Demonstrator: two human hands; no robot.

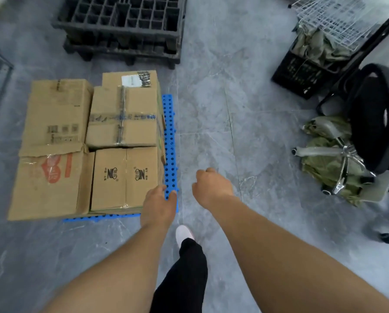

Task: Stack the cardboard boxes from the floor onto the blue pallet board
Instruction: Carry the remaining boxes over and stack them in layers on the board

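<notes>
Fingers loosely curled, both hands empty

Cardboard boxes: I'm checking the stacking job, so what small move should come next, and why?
Probably turn away to look for more boxes. Both the left hand and right hand hold nothing, the cardboard boxes in view all sit on the blue pallet board, and none lies on the grey floor here.
</notes>
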